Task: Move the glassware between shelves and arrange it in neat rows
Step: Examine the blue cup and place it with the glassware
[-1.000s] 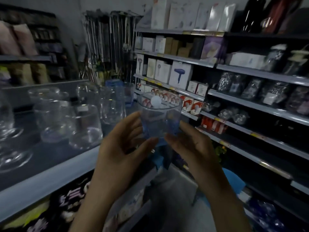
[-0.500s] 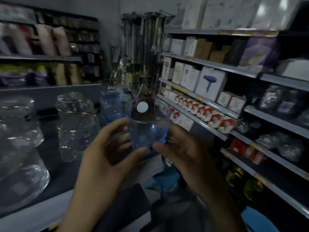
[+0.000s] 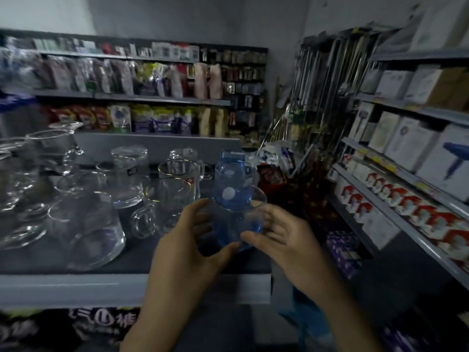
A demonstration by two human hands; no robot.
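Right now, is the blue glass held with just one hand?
No, the left hand and the right hand both grip the blue glass, one on each side.

Blurred back-shelf packets (image 3: pixel 119 77); leftmost glassware (image 3: pixel 17 232) half beyond the left edge

No text is fully legible. Large white characters (image 3: pixel 101 322) are printed on the dark packaging (image 3: pixel 50 331) below the grey shelf edge (image 3: pixel 76 288); blur prevents reading them. The blue-tinted drinking glass (image 3: pixel 243 222) carries a round white sticker (image 3: pixel 229 193) showing no print. The clear glass vessel (image 3: pixel 127 191) carries a small dark label (image 3: pixel 132 171), too small to read. Yellow price strips (image 3: pixel 422 185) on the right-hand grey shelves (image 3: pixel 406 224) are illegible.
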